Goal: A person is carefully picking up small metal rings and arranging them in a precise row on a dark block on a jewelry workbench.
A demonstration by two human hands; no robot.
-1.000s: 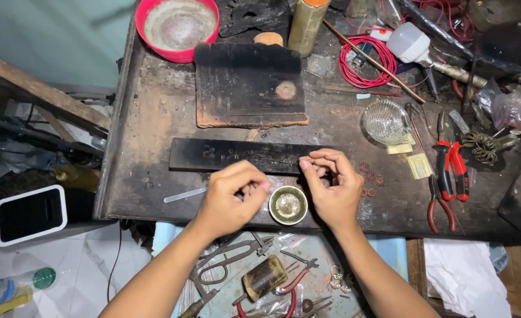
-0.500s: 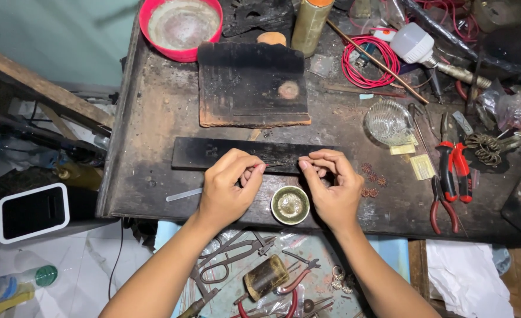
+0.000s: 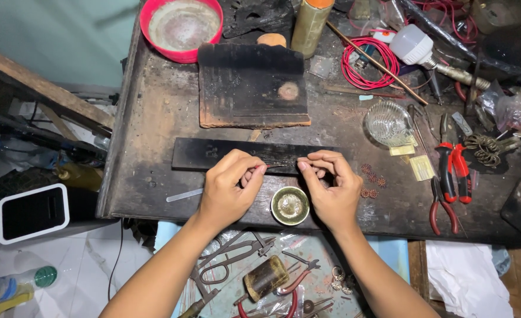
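Observation:
My left hand (image 3: 231, 188) and my right hand (image 3: 328, 188) are held close together over the front of a dark workbench (image 3: 148, 118). Both pinch the ends of a thin dark wire (image 3: 281, 166) stretched between their fingertips. The wire lies just above a long black flat bar (image 3: 213, 154). A small brass bowl (image 3: 290, 205) stands on the bench between my wrists. A few tiny reddish coiled pieces (image 3: 371, 182) lie to the right of my right hand.
A charred block (image 3: 251, 88), a red bowl (image 3: 181, 26), a glass dish (image 3: 387, 122), red wire coil (image 3: 369, 62), red-handled pliers (image 3: 452, 168) and a bulb (image 3: 413, 44) crowd the bench. Below it a tray holds shears (image 3: 228, 265) and pliers.
My hands have shifted slightly up toward the black bar, and the fingertips stay pinched on the wire.

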